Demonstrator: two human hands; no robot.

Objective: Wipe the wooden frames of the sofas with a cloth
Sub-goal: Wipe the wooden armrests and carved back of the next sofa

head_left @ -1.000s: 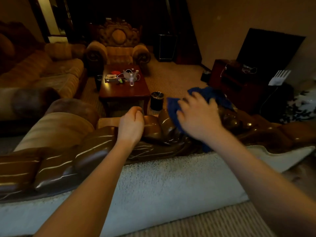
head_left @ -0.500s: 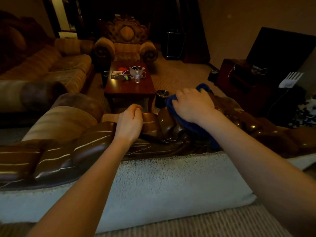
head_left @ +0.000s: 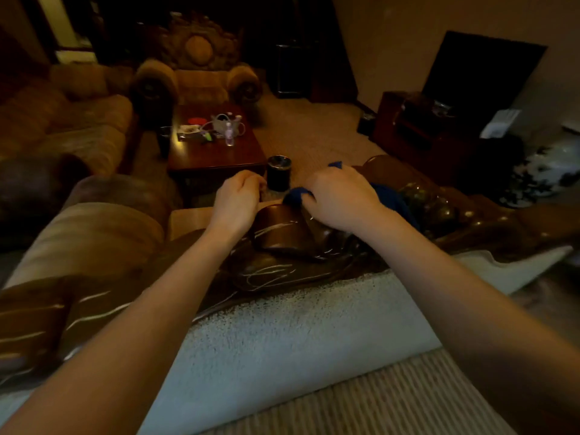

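No brand, label or writing can be read anywhere in this dim view. Nearest to me lies ribbed carpet (head_left: 361, 400), then the pale, speckled fabric back of the sofa (head_left: 282, 324). Above that fabric runs the carved wooden frame (head_left: 276, 233), dark brown and glossy, with streaks of reflected light. My left hand (head_left: 235, 204) rests on the frame's crest with its fingers curled over the far edge, gripping the wood. Just to the right of it, my right hand (head_left: 339, 199) presses a blue cloth (head_left: 389, 199) against the frame, fingers bent over the bunched fabric; the cloth shows at my fingertips and trails to the right of my wrist. Beyond the frame stands a dark cylindrical bin (head_left: 278, 172) on the floor, and behind it a low wooden coffee table (head_left: 216, 158) bearing a small clear bottle (head_left: 229, 135) and blurred clutter. Left of the table runs a long striped sofa (head_left: 78, 133). Farther than the table, an ornate armchair (head_left: 196, 76) faces me. To the frame's far right, a dark cabinet (head_left: 414, 127) carries a black screen (head_left: 483, 73).
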